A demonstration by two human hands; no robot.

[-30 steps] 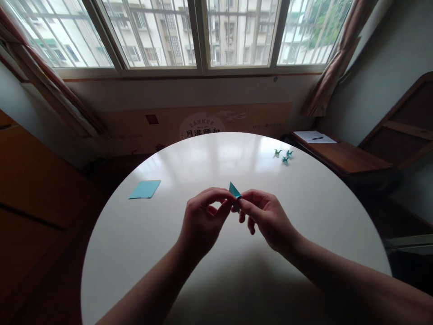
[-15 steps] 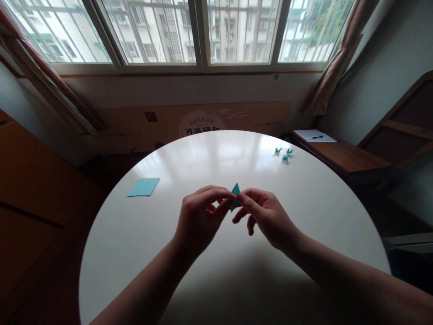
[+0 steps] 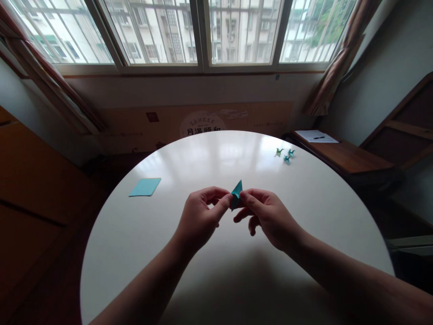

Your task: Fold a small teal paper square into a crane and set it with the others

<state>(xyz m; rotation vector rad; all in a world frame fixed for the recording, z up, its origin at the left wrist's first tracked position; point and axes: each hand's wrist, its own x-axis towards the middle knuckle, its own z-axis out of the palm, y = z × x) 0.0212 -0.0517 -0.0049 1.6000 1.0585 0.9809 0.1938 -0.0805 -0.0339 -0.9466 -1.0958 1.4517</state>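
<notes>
A small folded piece of teal origami paper (image 3: 237,192) is held up above the white round table (image 3: 216,275), its pointed tip upward. My left hand (image 3: 202,216) pinches its left side between thumb and fingers. On the other side my right hand (image 3: 267,212) grips the paper with thumb and forefinger, its lower fingers curled loosely below. The fingertips cover part of the folds.
Light-blue square paper (image 3: 145,187) lies at the table's left. Three small folded paper cranes, one a green crane (image 3: 279,152), stand at the back right. Beyond the table's right edge, a wooden desk (image 3: 365,155) bears a white sheet (image 3: 313,136) and a pen (image 3: 319,137).
My left thumb and fingers have shifted their hold on the folded paper, showing more of it. The paper leans slightly more to the right. My right hand keeps its pinch.
</notes>
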